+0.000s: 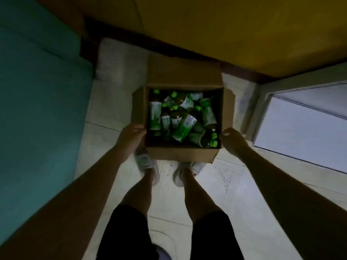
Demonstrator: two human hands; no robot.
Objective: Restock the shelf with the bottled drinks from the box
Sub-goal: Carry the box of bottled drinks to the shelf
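Hands, left (132, 136) and right (231, 140), grip square cardboard box (180, 153) of green-capped bottles (183, 130).

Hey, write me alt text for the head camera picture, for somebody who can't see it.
Seen from above in dim light, a person's left hand and right hand grip opposite sides of an open cardboard box above their feet. Green-capped bottles lie jumbled inside. The floor is pale tile.
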